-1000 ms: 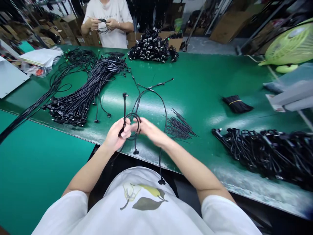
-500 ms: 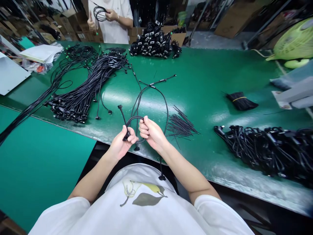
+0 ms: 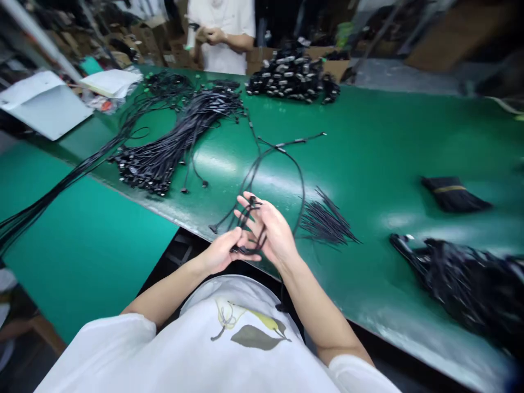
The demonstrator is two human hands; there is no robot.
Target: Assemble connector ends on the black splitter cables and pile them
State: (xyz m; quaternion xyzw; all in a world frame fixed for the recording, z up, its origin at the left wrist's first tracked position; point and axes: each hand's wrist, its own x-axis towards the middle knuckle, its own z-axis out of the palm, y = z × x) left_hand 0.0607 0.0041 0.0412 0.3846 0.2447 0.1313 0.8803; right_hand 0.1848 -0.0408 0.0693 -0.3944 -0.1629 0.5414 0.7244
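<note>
A small coil of black cable [image 3: 262,240] lies between my hands, just above the table's front edge. My left hand [image 3: 223,251] is closed on the coil's lower left side, with the thumb on top. My right hand [image 3: 274,226] touches the loops from the right, its fingers stretched out and spread behind them. A dark plug end shows by the right fingertips. Just beyond my hands, several loose black cables [image 3: 303,180] curve across the green table [image 3: 368,153]. To the right of my right hand lies a loose heap of thin black ties [image 3: 327,221].
A thick bundle of black cables [image 3: 176,142] lies at the left. Behind it are papers [image 3: 110,82]. A pile of coiled cables [image 3: 290,76] stands at the back near a co-worker [image 3: 225,38]. At right are a banded black bundle [image 3: 454,194] and more blurred cables [image 3: 462,289].
The cable loops have turned and been drawn closer to my body. My right fingers have gone from pinching to spread. The view has swung right, and the co-worker's hands have lowered.
</note>
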